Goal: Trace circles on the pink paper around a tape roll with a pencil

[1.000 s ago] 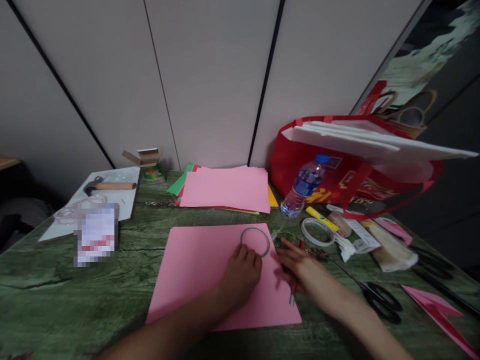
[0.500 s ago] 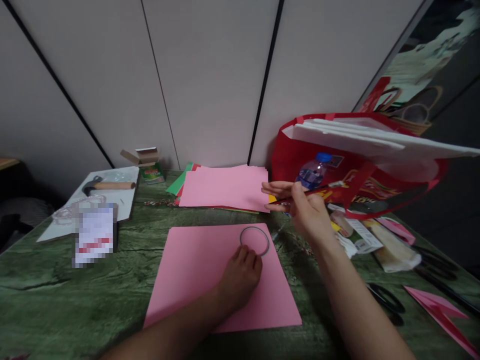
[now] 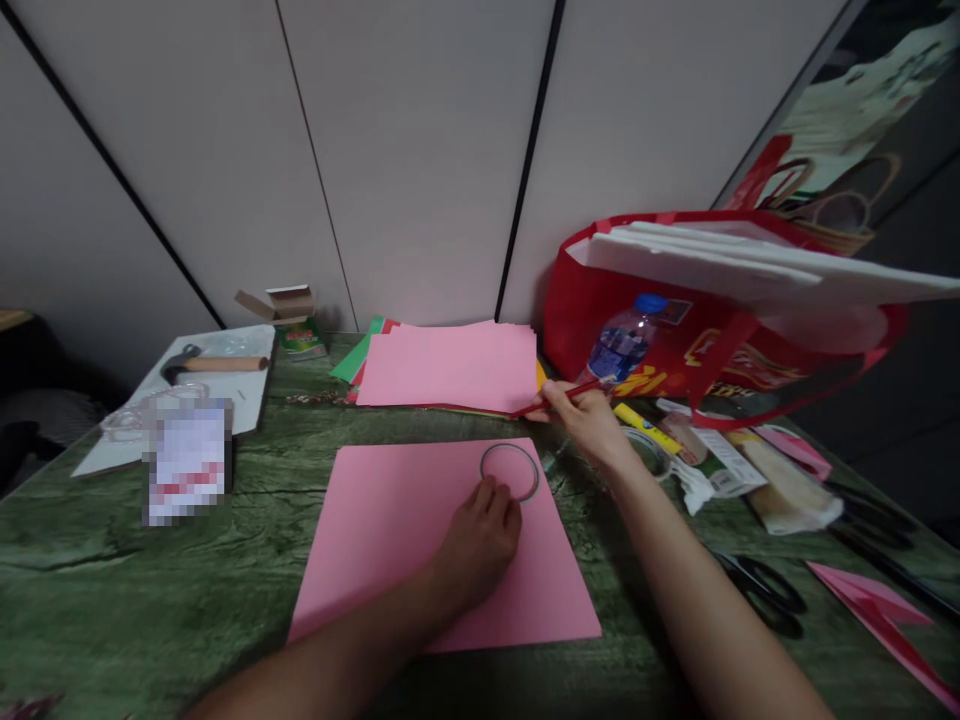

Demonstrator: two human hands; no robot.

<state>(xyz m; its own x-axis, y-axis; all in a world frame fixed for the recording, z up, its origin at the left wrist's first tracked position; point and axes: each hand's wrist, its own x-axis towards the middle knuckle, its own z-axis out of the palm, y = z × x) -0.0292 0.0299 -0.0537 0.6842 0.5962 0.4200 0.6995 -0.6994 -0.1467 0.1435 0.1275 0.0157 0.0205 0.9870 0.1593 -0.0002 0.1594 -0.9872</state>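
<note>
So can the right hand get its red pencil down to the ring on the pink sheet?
Probably yes: the right hand holds the red pencil just beyond the ring, with only bare pink sheet between.

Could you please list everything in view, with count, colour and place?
sheet: one, pink, centre of table
ring: one, grey, on sheet's far right corner
paper stack: one, pink on top, behind sheet
bag: one, red, far right
bottle: one, clear, blue cap, before bag
tape: one, white, right of sheet
scissors: one, black, near right
hammer: one, wooden handle, far left
box: one, green, open, by wall
left hand: on sheet, fingers at ring
right hand: holds red pencil beyond the sheet
</note>
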